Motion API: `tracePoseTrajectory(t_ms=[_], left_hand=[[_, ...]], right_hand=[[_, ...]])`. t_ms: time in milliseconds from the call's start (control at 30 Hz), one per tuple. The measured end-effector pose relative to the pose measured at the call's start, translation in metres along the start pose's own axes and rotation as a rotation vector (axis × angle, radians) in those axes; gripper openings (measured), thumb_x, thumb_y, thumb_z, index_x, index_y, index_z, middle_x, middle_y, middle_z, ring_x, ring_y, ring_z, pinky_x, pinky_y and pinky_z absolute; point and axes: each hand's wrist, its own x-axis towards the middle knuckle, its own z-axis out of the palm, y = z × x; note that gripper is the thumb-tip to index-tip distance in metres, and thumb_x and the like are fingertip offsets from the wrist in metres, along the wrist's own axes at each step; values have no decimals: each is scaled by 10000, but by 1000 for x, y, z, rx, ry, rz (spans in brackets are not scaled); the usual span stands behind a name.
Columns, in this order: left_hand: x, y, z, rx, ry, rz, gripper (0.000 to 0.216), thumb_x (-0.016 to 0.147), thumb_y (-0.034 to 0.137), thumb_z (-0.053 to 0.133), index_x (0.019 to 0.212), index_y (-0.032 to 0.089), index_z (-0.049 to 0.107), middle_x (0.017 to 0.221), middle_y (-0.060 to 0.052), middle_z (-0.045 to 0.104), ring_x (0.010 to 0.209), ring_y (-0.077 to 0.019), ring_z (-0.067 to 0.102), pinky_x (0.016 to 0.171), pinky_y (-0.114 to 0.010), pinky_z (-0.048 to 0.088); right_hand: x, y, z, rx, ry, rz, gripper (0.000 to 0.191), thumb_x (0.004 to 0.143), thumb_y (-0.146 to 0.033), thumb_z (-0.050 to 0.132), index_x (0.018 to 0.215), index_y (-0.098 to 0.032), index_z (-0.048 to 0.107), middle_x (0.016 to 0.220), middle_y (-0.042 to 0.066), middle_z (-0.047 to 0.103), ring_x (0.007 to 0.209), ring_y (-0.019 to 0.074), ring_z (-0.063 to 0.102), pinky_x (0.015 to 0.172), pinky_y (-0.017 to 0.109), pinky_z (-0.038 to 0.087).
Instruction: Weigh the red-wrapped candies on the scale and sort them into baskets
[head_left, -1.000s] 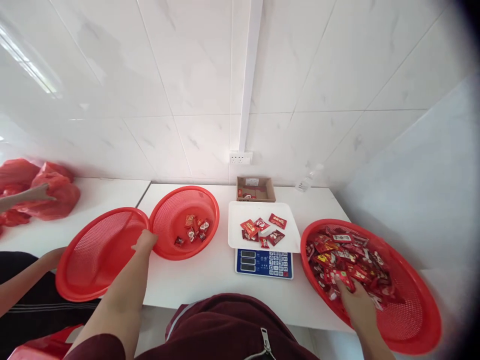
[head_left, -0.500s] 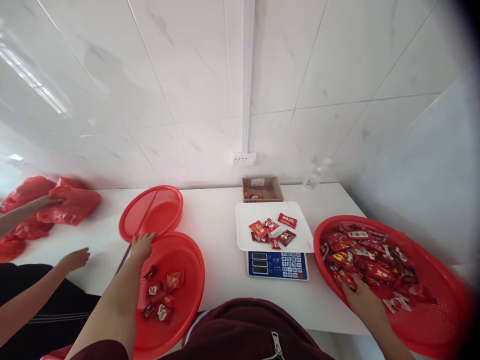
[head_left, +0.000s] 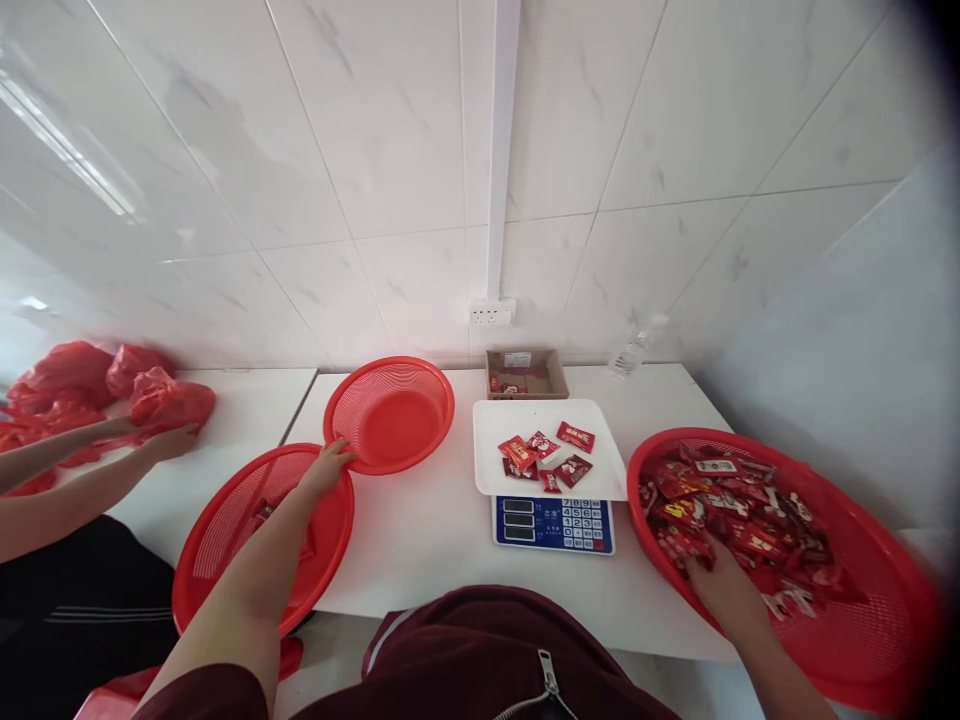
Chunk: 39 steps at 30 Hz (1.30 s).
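My left hand (head_left: 327,468) grips the near rim of a small, deep red basket (head_left: 390,415), which stands empty on the white table (head_left: 420,540). Just below it lies a wide, shallow red basket (head_left: 225,545) overhanging the table's front edge; my forearm covers most of the few sweets in it. My right hand (head_left: 718,585) reaches into a big red basket (head_left: 862,640) heaped with red candy packets (head_left: 739,510), its fingers buried in the pile. Between the baskets stands a blue-faced scale (head_left: 553,522) with a white tray (head_left: 495,470) carrying several candy packets (head_left: 544,455).
A small cardboard box (head_left: 525,373) and a clear plastic bottle (head_left: 634,350) stand against the tiled wall. On the neighbouring table to the left, another person's hand (head_left: 171,440) rests by a heap of red plastic bags (head_left: 90,385).
The sweets that lay in the small basket are now in the wide basket. The small basket stands empty, back on the table. My right hand stayed in the candy pile.
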Motion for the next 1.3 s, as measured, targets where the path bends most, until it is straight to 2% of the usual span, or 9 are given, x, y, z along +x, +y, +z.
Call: tracePoseTrajectory(t_ms=[200, 367, 467, 600, 867, 1033, 1133, 1233, 1300], left_hand=[[-8, 25, 2, -33, 119, 55, 377, 782, 102, 342, 973, 177, 658, 1349, -85, 488, 1328, -248, 333, 1111, -482, 227], [-31, 85, 19, -107, 302, 239, 354, 871, 341, 429, 1170, 221, 575, 1374, -86, 464, 1344, -268, 301, 1105, -522, 217], [-41, 128, 33, -140, 200, 332, 454, 873, 403, 459, 1303, 256, 469, 1402, -68, 444, 1353, -260, 290, 1108, -520, 210], [-49, 161, 43, -209, 93, 322, 453, 883, 362, 460, 1325, 267, 439, 1364, -59, 494, 1311, -259, 367, 1094, -562, 210], [-71, 143, 45, -301, 146, 278, 301, 897, 359, 433, 1129, 252, 591, 1187, -45, 630, 1209, -252, 482, 1085, -579, 220], [-82, 124, 59, -257, 274, 282, 316, 885, 353, 452, 1151, 239, 578, 1212, -68, 613, 1239, -261, 456, 1072, -563, 260], [-85, 112, 69, -218, 404, 197, 379, 883, 343, 447, 1230, 211, 524, 1280, -102, 560, 1280, -277, 406, 1061, -560, 276], [-84, 105, 73, -193, 469, 112, 427, 880, 355, 439, 1271, 191, 482, 1319, -120, 521, 1311, -293, 359, 1059, -565, 266], [-82, 106, 73, -184, 470, 97, 448, 876, 366, 438, 1284, 185, 467, 1325, -123, 513, 1320, -299, 341, 1063, -563, 252]], right_hand=[[0, -92, -3, 67, 164, -395, 574, 800, -461, 408, 1242, -104, 492, 1240, 196, 499, 1184, 313, 434, 983, 466, 359], [-10, -187, 32, -64, -98, -527, 576, 816, -553, 432, 1303, -247, 459, 1431, 131, 303, 1313, 350, 254, 968, 536, 327], [-11, -225, 52, -189, -270, -527, 649, 778, -617, 481, 1356, -336, 390, 1500, 98, 184, 1360, 389, 109, 978, 637, 215], [-3, -239, 67, -310, -390, -553, 673, 771, -591, 523, 1380, -366, 344, 1511, 91, 164, 1364, 402, 69, 971, 665, 172], [19, -223, 69, -193, -253, -701, 348, 840, -255, 490, 1172, -243, 598, 1212, 95, 536, 1101, 277, 447, 920, 398, 379], [40, -219, 73, -5, -187, -544, 214, 762, -200, 557, 927, -195, 694, 1017, 102, 603, 977, 261, 518, 903, 399, 381], [40, -237, 69, 205, -176, -434, 148, 728, -250, 595, 831, -189, 682, 895, 81, 632, 903, 247, 555, 860, 398, 419], [24, -276, 60, 458, -288, -499, 293, 722, -364, 621, 953, -188, 659, 998, 86, 639, 972, 247, 563, 885, 394, 428], [10, -301, 53, 534, -380, -580, 588, 709, -475, 635, 1225, -210, 535, 1280, 111, 511, 1182, 257, 464, 971, 409, 381]])
